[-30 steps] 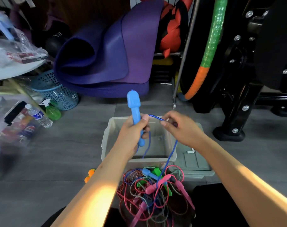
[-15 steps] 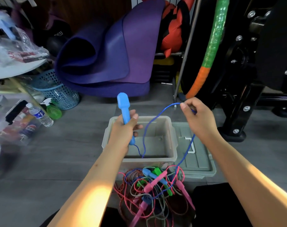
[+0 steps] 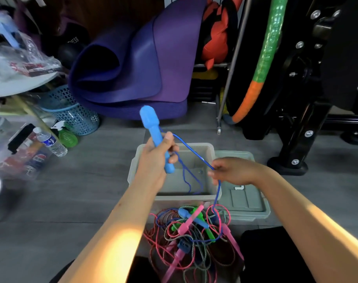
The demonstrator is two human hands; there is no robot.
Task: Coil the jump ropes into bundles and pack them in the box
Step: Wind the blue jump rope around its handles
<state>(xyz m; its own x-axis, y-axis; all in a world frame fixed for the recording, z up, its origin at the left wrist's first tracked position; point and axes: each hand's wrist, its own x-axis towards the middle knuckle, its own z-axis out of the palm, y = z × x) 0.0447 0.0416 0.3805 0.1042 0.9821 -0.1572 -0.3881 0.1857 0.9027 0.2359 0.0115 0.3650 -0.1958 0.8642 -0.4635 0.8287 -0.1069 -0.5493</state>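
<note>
On the far left, a water bottle (image 3: pixel 51 142) is lying on the grey floor (image 3: pixel 82 180) beside a green spray bottle (image 3: pixel 66 135), and a perforated blue basket (image 3: pixel 71 115) is standing just behind them. Farther back, a rolled purple mat (image 3: pixel 137 64) is resting against the wall.

My left hand (image 3: pixel 156 158) is wrapping its fingers around a blue handle (image 3: pixel 154 135), which is pointing up and slightly away from me above the near left corner of the box (image 3: pixel 211 152). The blue rope (image 3: pixel 191 152) is running from that handle across to my right hand (image 3: pixel 234 171), which is pinching it between thumb and fingertips over the box's right edge. A slack loop of the same rope is hanging down inside the pale open box, and another length is dropping from my right hand to the pile (image 3: pixel 194 235) below.

That pile is lying on the floor near me, just in front of the box: tangled pink, blue, green and grey ropes with pink, green and blue handles mixed in.

Just right of the box, its lid (image 3: pixel 243 199) is lying flat on the floor. On the far right, a green and orange hoop (image 3: pixel 263 60) is leaning beside a black machine frame (image 3: pixel 308 123).
</note>
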